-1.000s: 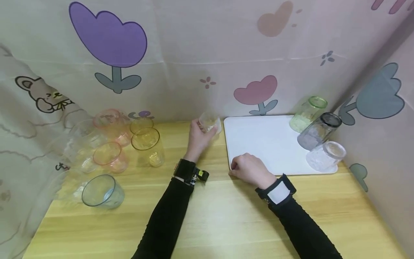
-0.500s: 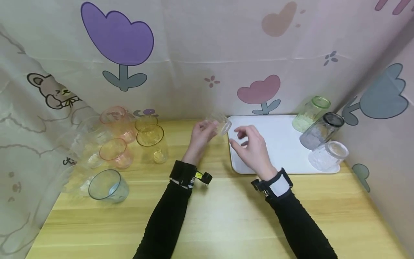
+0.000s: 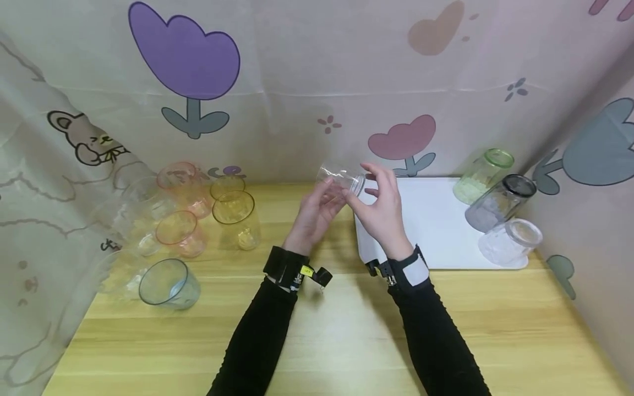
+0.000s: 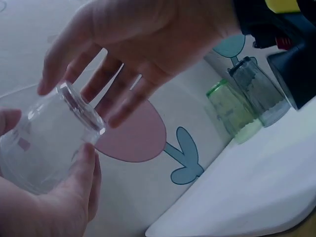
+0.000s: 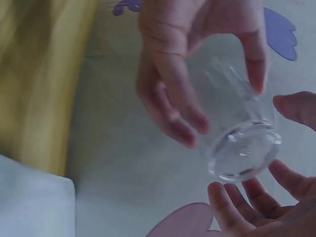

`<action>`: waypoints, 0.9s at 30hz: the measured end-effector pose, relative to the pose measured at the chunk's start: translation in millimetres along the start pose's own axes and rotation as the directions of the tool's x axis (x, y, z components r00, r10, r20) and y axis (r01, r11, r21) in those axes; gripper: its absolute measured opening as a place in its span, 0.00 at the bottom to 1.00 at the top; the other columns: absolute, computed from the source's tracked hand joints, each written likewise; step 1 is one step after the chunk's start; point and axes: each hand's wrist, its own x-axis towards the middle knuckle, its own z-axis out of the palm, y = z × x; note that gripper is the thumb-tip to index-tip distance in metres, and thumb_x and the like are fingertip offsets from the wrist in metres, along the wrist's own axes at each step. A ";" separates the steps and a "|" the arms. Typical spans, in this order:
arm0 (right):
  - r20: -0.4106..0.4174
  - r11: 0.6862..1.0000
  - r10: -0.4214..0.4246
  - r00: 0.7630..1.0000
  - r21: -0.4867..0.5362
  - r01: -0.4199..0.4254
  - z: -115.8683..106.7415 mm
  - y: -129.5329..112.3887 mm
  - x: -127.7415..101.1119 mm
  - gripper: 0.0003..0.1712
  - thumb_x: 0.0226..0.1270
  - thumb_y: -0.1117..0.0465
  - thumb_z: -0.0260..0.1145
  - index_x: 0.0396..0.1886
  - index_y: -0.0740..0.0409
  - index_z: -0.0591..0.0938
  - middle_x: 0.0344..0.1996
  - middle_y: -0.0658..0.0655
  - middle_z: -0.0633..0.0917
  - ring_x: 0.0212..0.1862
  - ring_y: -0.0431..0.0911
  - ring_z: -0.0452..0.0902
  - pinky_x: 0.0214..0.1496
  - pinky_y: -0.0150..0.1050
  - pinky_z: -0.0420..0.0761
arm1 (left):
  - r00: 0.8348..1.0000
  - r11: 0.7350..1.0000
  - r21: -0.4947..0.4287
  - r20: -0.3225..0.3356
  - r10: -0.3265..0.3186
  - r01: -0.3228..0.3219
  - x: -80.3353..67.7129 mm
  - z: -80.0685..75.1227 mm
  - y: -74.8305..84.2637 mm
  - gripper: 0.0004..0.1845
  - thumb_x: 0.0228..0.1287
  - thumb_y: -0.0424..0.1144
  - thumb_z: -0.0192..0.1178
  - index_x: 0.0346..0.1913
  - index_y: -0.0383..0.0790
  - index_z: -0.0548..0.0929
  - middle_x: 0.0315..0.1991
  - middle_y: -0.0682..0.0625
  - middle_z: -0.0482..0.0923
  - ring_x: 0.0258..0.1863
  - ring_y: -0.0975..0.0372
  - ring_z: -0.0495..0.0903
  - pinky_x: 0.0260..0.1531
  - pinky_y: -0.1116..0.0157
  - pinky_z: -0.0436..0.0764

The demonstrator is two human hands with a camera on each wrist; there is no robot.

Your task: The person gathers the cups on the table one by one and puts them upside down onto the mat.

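Observation:
A clear drinking glass [image 3: 340, 176] is held tilted above the table near the back cloth, its thick base toward the right. My left hand [image 3: 313, 221] grips its side, thumb and fingers curled round the wall. Close to the base, my right hand [image 3: 385, 212] has spread, lightly bent fingers. In the right wrist view, the right thumb is apart from the glass base [image 5: 244, 153], with the fingertips just beside it; contact is hard to tell.
A white tray [image 3: 421, 236] bears upside-down green [image 3: 473, 179], grey [image 3: 495, 204] and clear [image 3: 507, 242] glasses along its right side. At left stand several glasses, including yellow [image 3: 236, 220], pink [image 3: 180, 236] and blue [image 3: 170, 286]. Patterned cloth [image 3: 287, 110] hangs behind.
My left hand has lifted the clear glass off the table and tipped it, base swung rightward. My right hand has left the tray's near-left corner and moved up to the base, fingers spreading.

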 end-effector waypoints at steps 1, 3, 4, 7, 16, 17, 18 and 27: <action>0.013 1.000 0.000 1.000 -0.003 0.000 0.2 0.7 -0.4 0.38 0.64 0.63 0.76 0.72 0.65 0.72 0.64 0.65 0.71 0.64 0.56 0.72 0.62 0.51 0.83 | 1.000 1.000 -0.012 0.007 -0.006 0.006 0.3 0.2 -1.1 0.18 0.77 0.44 0.58 0.59 0.35 0.78 0.52 0.45 0.77 0.47 0.60 0.82 0.56 0.68 0.84; 0.031 1.000 -0.007 1.000 -0.012 0.007 0.1 2.5 -1.4 0.37 0.63 0.65 0.77 0.70 0.65 0.74 0.65 0.66 0.71 0.63 0.55 0.73 0.61 0.49 0.84 | 1.000 1.000 -0.024 0.012 -0.019 0.019 0.6 0.3 -3.1 0.16 0.77 0.45 0.57 0.57 0.37 0.78 0.51 0.46 0.78 0.45 0.61 0.83 0.54 0.69 0.84; 0.032 1.000 -0.016 0.999 -0.012 0.016 -0.2 3.2 -1.9 0.36 0.63 0.66 0.77 0.69 0.66 0.74 0.65 0.66 0.71 0.63 0.54 0.73 0.61 0.48 0.84 | 1.000 0.999 -0.022 0.018 -0.025 0.026 0.6 0.1 -3.9 0.15 0.77 0.45 0.56 0.57 0.38 0.77 0.50 0.46 0.78 0.45 0.61 0.83 0.54 0.70 0.84; 0.017 0.998 -0.055 0.998 -0.007 0.055 -1.5 5.1 -2.4 0.33 0.61 0.69 0.77 0.66 0.67 0.78 0.64 0.66 0.74 0.62 0.54 0.75 0.58 0.47 0.86 | 0.999 0.999 -0.013 0.033 -0.038 0.039 1.1 -0.4 -5.7 0.16 0.78 0.46 0.55 0.56 0.38 0.76 0.50 0.46 0.79 0.46 0.61 0.83 0.55 0.69 0.83; -0.033 0.991 -0.135 0.990 -0.008 0.135 -5.5 9.2 -2.0 0.31 0.59 0.71 0.78 0.63 0.67 0.81 0.60 0.64 0.78 0.59 0.53 0.78 0.54 0.46 0.87 | 0.996 0.998 -0.011 0.068 -0.053 0.054 0.2 0.9 -7.0 0.27 0.78 0.48 0.54 0.69 0.32 0.69 0.53 0.44 0.78 0.49 0.60 0.83 0.58 0.67 0.83; -0.046 0.990 -0.141 0.989 -0.003 0.141 -6.5 9.3 -1.7 0.31 0.59 0.71 0.78 0.63 0.67 0.81 0.60 0.64 0.79 0.59 0.53 0.79 0.54 0.45 0.87 | 0.995 0.998 -0.014 0.081 -0.056 0.057 0.5 1.0 -7.6 0.26 0.79 0.48 0.54 0.69 0.33 0.70 0.55 0.43 0.78 0.51 0.59 0.83 0.59 0.67 0.82; -0.061 0.989 -0.147 0.987 0.002 0.148 -7.6 9.6 -1.2 0.31 0.59 0.71 0.78 0.63 0.67 0.81 0.59 0.65 0.79 0.58 0.53 0.79 0.54 0.45 0.87 | 0.994 0.998 -0.014 0.098 -0.055 0.057 0.6 1.5 -8.1 0.26 0.79 0.47 0.54 0.69 0.34 0.70 0.56 0.42 0.78 0.52 0.58 0.83 0.59 0.66 0.82; -0.236 0.990 -0.115 0.965 0.050 0.130 -26.4 13.1 4.3 0.27 0.62 0.67 0.78 0.61 0.66 0.83 0.54 0.64 0.83 0.55 0.49 0.81 0.51 0.30 0.85 | 0.996 0.932 0.363 0.087 -0.032 -0.001 2.2 1.1 -20.9 0.19 0.75 0.38 0.61 0.62 0.31 0.76 0.59 0.39 0.80 0.49 0.56 0.83 0.53 0.59 0.86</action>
